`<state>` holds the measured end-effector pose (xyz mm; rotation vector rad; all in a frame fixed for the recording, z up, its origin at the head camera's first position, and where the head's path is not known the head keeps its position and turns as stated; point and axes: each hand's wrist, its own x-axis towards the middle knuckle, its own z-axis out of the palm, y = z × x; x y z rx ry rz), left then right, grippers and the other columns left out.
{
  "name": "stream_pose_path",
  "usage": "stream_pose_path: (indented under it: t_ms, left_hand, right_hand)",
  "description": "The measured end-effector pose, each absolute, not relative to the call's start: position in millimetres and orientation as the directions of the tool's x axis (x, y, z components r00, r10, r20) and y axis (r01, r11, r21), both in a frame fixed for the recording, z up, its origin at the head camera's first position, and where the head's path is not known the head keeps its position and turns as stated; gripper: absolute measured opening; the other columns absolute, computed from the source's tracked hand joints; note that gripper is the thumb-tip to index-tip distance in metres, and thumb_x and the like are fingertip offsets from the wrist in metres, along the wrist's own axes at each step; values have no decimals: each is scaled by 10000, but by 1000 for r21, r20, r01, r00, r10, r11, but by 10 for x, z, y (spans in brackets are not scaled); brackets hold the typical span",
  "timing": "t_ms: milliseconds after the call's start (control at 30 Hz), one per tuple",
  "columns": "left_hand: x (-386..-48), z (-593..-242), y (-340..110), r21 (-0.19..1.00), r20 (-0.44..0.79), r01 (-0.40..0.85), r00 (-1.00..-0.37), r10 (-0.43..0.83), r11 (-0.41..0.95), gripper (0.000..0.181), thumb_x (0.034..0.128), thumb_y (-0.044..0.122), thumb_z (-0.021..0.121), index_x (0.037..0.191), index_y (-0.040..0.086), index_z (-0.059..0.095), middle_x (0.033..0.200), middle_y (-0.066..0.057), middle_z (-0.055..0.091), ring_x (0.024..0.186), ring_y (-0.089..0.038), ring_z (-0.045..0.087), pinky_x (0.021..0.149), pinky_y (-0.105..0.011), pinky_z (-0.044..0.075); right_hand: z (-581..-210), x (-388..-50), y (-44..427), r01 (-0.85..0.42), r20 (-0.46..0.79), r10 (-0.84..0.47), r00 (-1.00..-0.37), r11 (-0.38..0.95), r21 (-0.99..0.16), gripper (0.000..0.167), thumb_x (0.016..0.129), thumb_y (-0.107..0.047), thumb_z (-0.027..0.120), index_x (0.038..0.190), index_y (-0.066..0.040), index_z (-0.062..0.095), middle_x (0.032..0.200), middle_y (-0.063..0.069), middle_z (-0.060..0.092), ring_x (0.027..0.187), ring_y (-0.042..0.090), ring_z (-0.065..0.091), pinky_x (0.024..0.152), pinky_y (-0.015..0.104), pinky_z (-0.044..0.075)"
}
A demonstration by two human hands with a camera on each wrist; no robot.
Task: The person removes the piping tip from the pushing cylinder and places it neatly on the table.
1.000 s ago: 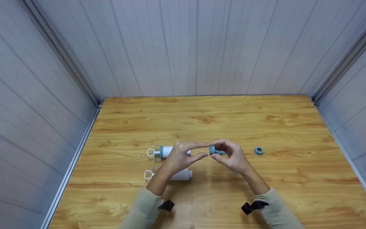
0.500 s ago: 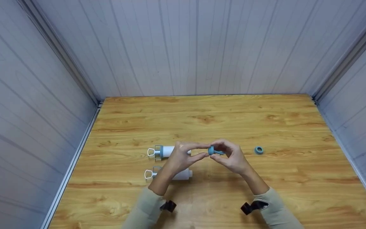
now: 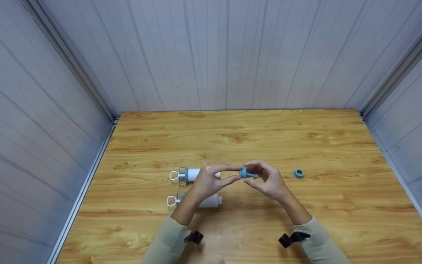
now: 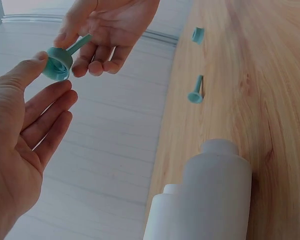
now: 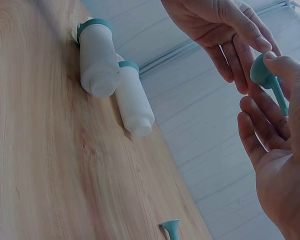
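A teal screw cap with a narrow nozzle tube (image 3: 243,172) is held above the table between my two hands. My left hand (image 3: 210,180) pinches the cap's rim between thumb and index finger. From the other side, my right hand (image 3: 270,182) pinches the same cap, its thumb beside the tube. The left wrist view shows the cap's threaded hollow (image 4: 56,66) facing the left palm, with the tube pointing toward the right hand. In the right wrist view the tube (image 5: 280,97) runs along the right fingers. The other fingers of both hands are spread loosely.
Two white syringe-like cylinders, an upper one (image 3: 193,174) and a lower one (image 3: 210,201), lie partly behind my left hand and arm. A teal ring (image 3: 298,173) lies to the right. The left wrist view also shows a loose teal funnel-shaped nozzle (image 4: 195,95) on the wooden table (image 4: 240,85).
The cap has shifted very slightly left, toward my left fingers, since the first frame. Both hands otherwise stay in nearly the same place.
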<state>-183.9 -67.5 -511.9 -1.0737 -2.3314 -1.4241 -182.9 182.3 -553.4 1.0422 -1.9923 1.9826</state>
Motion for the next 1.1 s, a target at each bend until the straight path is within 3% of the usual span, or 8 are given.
stream_pose_path:
  t_ms: [133,333,1100]
  left_hand:
    - [-1838,-5108,-715,695,510,661,-730,454,283,257,993,100,860,1245,47,862,1182,-123,876,1081,-290,866,927,-404,698]
    - [-1845,-5107,-754,696,514,658,-736,440,289,260,985,99,868,1242,61,865,1161,-120,880,1048,-293,869,906,-405,702]
    - [-1860,-5120,-764,682,538,681,-713,449,265,245,986,103,870,1228,62,865,1144,-118,884,1043,-334,862,933,-395,697]
  right_hand:
    - [-5545,-1827,1858,-559,558,-356,-750,-110,-822,420,897,268,716,1301,201,623,1183,-116,750,1067,43,755,953,200,633]
    - [-5573,-1824,1893,-561,564,-354,-746,-121,-819,381,906,276,697,1273,244,601,1171,-79,761,1038,51,762,930,207,639]
    - [-5566,-1801,1891,-571,579,-315,-752,-130,-811,270,929,288,664,1156,175,755,1160,-97,795,1016,0,743,848,167,623]
